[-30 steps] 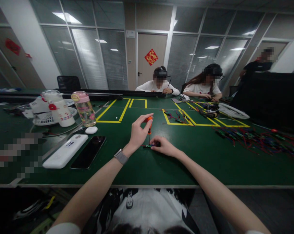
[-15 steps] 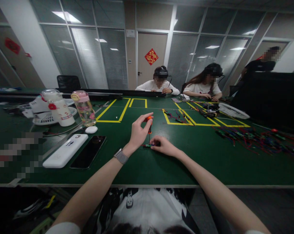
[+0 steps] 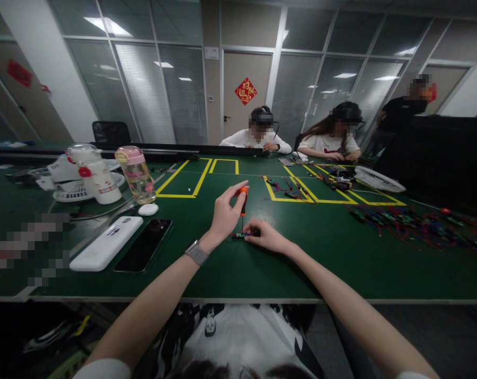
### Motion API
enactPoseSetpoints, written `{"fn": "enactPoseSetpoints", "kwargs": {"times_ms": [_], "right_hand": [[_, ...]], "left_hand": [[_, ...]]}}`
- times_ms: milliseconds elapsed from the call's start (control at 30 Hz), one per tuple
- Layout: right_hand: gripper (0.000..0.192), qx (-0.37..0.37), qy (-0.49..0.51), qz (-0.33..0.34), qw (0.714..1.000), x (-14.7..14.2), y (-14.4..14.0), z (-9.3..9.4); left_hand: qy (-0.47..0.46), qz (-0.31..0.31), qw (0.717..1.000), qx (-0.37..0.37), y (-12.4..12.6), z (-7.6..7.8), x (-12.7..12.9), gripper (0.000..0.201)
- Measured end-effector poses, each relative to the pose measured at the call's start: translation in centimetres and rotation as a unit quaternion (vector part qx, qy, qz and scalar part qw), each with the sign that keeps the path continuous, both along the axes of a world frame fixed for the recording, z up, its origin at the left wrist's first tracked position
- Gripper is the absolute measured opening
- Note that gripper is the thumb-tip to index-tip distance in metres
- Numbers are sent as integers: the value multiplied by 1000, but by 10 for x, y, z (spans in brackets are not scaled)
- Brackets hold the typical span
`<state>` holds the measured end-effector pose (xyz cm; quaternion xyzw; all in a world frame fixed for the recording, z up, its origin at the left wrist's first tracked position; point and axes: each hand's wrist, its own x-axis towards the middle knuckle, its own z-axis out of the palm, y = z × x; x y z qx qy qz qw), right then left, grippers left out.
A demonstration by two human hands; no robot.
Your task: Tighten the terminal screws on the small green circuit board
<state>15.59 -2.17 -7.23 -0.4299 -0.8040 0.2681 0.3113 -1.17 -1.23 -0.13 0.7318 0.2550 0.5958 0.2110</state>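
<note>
My left hand (image 3: 227, 210) is closed round the orange and black handle of a screwdriver (image 3: 244, 206), held upright. Its thin shaft points down at a small green circuit board (image 3: 239, 235) lying on the green table. The tip meets the board or lies just above it; which one is too small to tell. My right hand (image 3: 267, 236) pinches the board's right end, with part of the board and its thin wires hidden under the fingers. A grey watch sits on my left wrist.
Left of my arms lie a white power bank (image 3: 106, 245), a black phone (image 3: 144, 246) and a white earbud case (image 3: 148, 210). Bottles (image 3: 135, 176) stand behind them. Wired boards (image 3: 416, 223) are heaped at right. Two people (image 3: 261, 131) sit opposite.
My hands, the screwdriver and the board hold almost the same place. In the background at right, a standing person has moved to the left.
</note>
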Motion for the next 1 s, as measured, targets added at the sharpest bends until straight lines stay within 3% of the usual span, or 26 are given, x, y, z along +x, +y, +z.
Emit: {"fn": "enactPoseSetpoints", "kwargs": {"times_ms": [200,400,667,867,1000], "right_hand": [[14,-1,5,-2,1000,0,1,-2],[14,-2,3,-4,1000,0,1,-2],[15,-3,4,-4,1000,0,1,-3],[14,-2,6,-3,1000,0,1,-1],[14,-4,6,-5,1000,0,0,-1]], "left_hand": [[18,56,998,27,-1,3,-1,19],[18,-2,1000,12,0,2,-1,32],[14,66,997,27,-2,3,-1,20],[20,-1,1000,14,0,1,-1,33],[8,37,999,21,0,1,-1,26]]}}
